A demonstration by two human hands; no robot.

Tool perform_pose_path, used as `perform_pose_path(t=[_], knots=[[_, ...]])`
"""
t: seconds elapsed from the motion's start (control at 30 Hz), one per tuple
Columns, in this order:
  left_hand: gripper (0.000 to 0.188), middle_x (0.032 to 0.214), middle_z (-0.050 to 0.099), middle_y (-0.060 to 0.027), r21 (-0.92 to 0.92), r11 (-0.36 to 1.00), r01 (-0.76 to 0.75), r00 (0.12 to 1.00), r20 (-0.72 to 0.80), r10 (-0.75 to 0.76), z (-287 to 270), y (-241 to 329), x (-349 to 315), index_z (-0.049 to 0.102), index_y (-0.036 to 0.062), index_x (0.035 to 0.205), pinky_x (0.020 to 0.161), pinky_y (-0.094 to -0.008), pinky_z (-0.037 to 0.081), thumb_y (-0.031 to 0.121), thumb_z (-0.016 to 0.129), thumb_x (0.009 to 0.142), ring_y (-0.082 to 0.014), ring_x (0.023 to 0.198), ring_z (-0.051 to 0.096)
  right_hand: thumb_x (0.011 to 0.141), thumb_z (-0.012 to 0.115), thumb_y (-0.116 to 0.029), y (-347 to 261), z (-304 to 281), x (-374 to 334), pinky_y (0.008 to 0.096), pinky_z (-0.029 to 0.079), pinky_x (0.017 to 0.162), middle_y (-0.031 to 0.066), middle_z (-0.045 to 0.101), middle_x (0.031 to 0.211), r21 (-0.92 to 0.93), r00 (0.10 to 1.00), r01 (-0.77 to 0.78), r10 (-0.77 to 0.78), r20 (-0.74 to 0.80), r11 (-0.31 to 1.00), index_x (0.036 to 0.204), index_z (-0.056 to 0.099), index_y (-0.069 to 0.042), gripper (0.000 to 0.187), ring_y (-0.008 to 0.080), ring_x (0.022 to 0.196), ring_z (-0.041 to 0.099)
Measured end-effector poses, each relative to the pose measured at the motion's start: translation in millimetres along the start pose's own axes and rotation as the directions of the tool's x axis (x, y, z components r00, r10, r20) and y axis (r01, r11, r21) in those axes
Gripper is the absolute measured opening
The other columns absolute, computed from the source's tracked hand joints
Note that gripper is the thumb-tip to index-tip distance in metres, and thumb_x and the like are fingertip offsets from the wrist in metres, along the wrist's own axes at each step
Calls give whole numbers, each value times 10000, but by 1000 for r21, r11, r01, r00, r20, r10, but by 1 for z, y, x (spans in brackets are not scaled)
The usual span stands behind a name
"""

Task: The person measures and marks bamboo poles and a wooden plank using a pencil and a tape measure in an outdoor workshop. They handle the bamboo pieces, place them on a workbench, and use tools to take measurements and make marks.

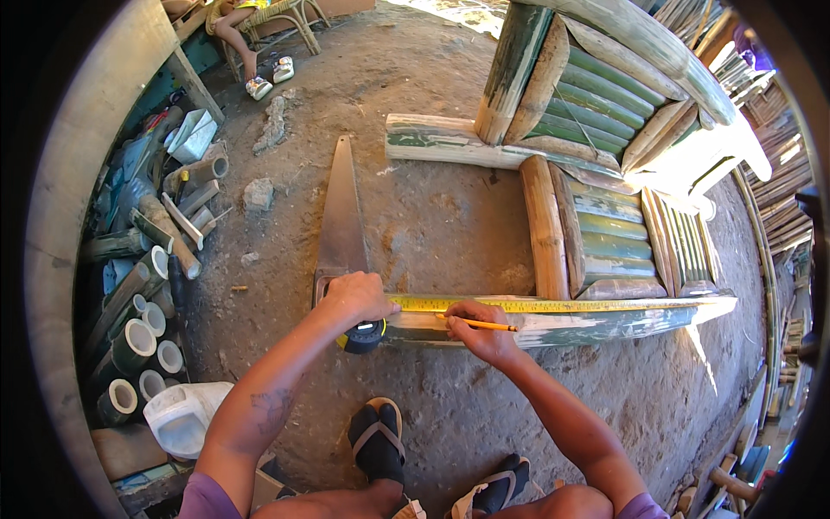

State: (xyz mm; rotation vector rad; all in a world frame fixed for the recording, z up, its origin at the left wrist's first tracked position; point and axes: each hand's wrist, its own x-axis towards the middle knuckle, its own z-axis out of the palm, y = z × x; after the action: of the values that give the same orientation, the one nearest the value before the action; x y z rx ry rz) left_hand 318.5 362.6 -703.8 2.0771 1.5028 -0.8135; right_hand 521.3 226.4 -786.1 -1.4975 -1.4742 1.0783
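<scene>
A long green and white bamboo pole (553, 327) lies crosswise in front of me, along the near side of a bamboo frame. The yellow blade of a tape measure (432, 304) stretches along its top toward the right. My left hand (359, 296) is closed on the tape near the pole's left end, with the dark case hanging just below. In my right hand (482, 330) is a yellow pencil (494, 325), held against the pole beside the tape. A handsaw (340, 212) lies on the ground, its handle partly hidden by my left hand.
Slatted bamboo panels (596, 104) rise at the far right. Cut bamboo tubes (134, 337) pile up at the left, near a white plastic jug (186, 418). My sandalled feet (378, 437) stand on the dirt below the pole. Another person's legs (242, 48) show at the far left.
</scene>
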Motion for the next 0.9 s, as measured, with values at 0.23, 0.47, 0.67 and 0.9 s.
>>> perform_pose_path(t=[0.23,0.47,0.67,0.9], knots=[[615,1090,714,-218,-15,1000,-4,1000,-16,4,0,0,-2,728,-1,1075,877,-450,542,558,715,820,-355,1027,696,864,629,-194,-3,2,-3,315,541,636,126,712,768,140,999,-33,37,-29,990,931,702,25,241,171,657,691],[620,1101,711,-216,-17,1000,10,1000,-14,-10,-1,2,-5,726,3,1088,885,-444,540,561,716,818,-355,1043,690,867,594,-139,-6,1,0,276,537,619,122,700,737,172,999,-46,49,-11,984,933,691,37,211,154,647,688],[632,1100,712,-214,-1,1000,3,999,-36,-3,2,2,-5,726,0,1085,881,-439,542,571,715,815,-346,1038,695,869,589,-150,-2,-6,-1,281,540,622,93,685,717,136,980,-98,72,185,986,896,693,25,205,147,630,659],[659,1022,732,-183,-60,998,3,992,129,4,0,-9,14,745,10,1061,796,-398,547,607,732,783,-295,921,710,996,492,-212,11,-57,-57,282,471,519,111,672,887,567,932,-357,245,267,742,975,665,11,284,142,616,591]])
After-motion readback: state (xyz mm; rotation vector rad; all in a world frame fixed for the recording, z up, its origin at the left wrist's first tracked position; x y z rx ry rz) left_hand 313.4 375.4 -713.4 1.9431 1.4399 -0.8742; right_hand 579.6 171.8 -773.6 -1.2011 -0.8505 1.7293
